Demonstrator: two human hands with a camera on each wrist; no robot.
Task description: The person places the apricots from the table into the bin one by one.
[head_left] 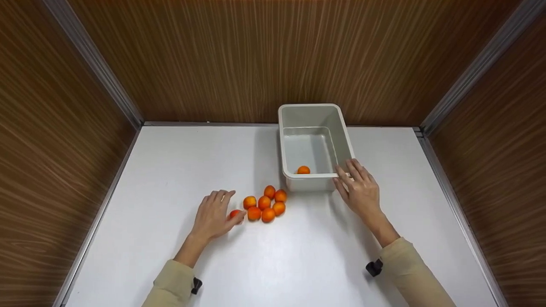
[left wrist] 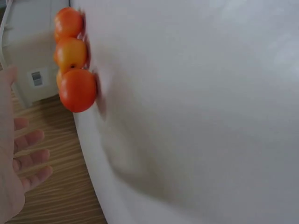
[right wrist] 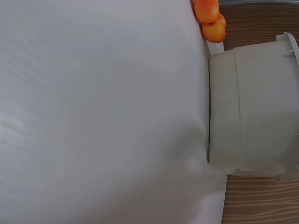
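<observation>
Sleeved forearms reach in over the white tabletop [head_left: 170, 162]. Left hand [head_left: 213, 216] lies flat, fingers relaxed, thumb touching the nearest orange fruit [head_left: 235, 213], as if gathering it in. Six more fruits [head_left: 265, 203] cluster just beside. Right hand [head_left: 359, 189], fingers straight, presses the grey bin [head_left: 347, 145] at its near corner, steadying it; one fruit inside [head_left: 303, 170].

White tabletop [head_left: 298, 256], wood-grain walls [head_left: 239, 55], perhaps laminate
</observation>
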